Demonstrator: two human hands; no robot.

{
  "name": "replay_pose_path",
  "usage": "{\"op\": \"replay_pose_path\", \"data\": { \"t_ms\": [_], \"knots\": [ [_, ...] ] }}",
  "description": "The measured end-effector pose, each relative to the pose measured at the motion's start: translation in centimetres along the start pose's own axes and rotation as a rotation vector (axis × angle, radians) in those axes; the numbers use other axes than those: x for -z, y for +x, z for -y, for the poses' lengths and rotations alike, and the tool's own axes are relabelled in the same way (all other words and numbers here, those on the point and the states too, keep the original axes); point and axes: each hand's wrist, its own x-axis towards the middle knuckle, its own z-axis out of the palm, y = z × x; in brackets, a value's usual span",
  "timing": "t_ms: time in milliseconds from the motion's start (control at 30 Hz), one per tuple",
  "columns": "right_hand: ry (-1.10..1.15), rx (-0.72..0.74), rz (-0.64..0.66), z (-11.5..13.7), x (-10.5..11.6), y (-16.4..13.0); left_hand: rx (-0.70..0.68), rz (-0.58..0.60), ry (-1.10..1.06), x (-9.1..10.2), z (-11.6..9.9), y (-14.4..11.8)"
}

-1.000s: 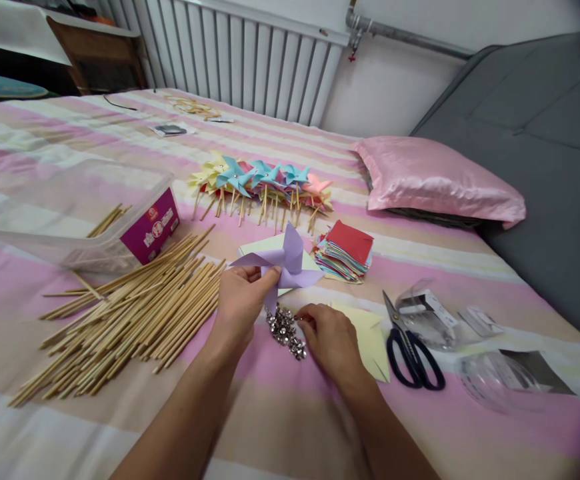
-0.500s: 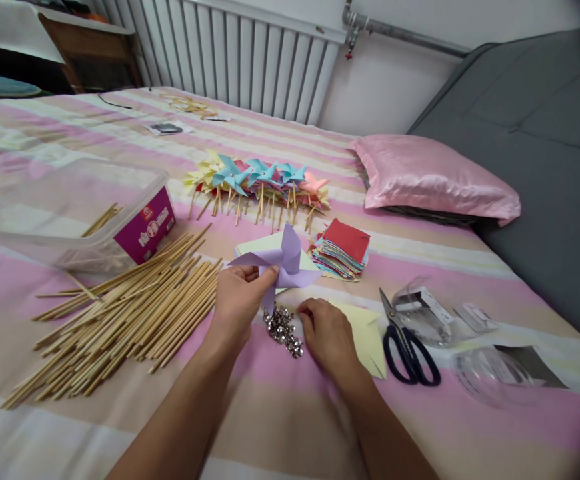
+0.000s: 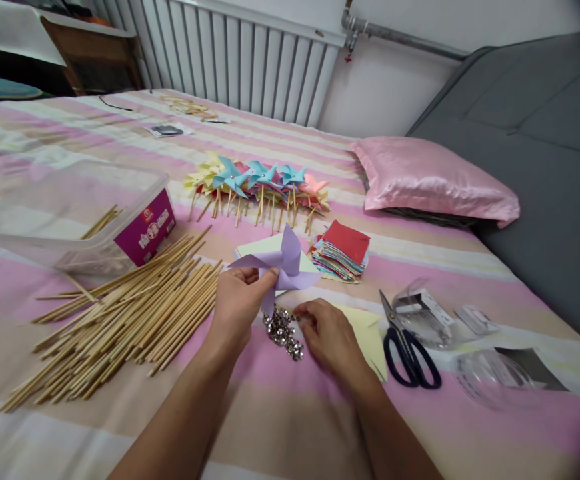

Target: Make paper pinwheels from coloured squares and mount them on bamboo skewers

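Striped pink/beige bedspread used as the work surface, radiator & grey sofa at the back. Nearest in: left hand is closed on a purple paper pinwheel, pinched at the folded centre w/ thumb + fingers, held just above the bed. Right hand is lowered onto the pile of silver pins, fingertips curled at its edge; whether a pin is actually gripped can't be told. A yellow sheet lies under/beside that hand, black scissors just to the right. Bamboo sticks are heaped to the left w/ a clear tub behind. Further back: stack of coloured squares, then a row of finished pinwheels, pink pillow. Step looks like the pinning stage imo: blades folded, a pin being picked. Next move prob needs one pin singled out & pushed through the held centre w/o letting the folds slip.
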Motion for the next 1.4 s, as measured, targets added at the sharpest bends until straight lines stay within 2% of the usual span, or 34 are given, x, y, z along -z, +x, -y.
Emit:
{"op": "replay_pose_path", "data": {
  "t_ms": [300, 500, 700, 800, 1000, 1267, 1400],
  "knots": [
    [-0.134, -0.068, 0.063, 0.4, -0.1, 0.3, 0.015, -0.01, 0.006, 0.0, 0.0, 0.0],
    [-0.092, -0.048, 0.041, 0.0, 0.1, 0.4, 0.014, -0.011, 0.009, 0.0, 0.0, 0.0],
    [-0.016, -0.074, -0.036, -0.3, -0.4, 0.6, 0.019, -0.011, 0.004, -0.1, -0.1, 0.1],
    [0.009, -0.106, -0.015, -0.3, -0.2, 0.6, 0.018, -0.007, -0.004, -0.1, -0.1, 0.1],
    [-0.012, -0.08, 0.043, -0.3, 0.1, 0.3, 0.025, 0.003, -0.005, 0.0, -0.1, 0.1],
    [-0.241, -0.107, 0.049, 1.2, -0.1, 0.1, 0.039, -0.007, -0.021, -0.1, -0.3, -0.2],
    [-0.114, -0.04, 0.024, 0.9, 0.8, 0.0, 0.03, -0.006, -0.003, 0.0, -0.2, -0.1]
  ]
}}
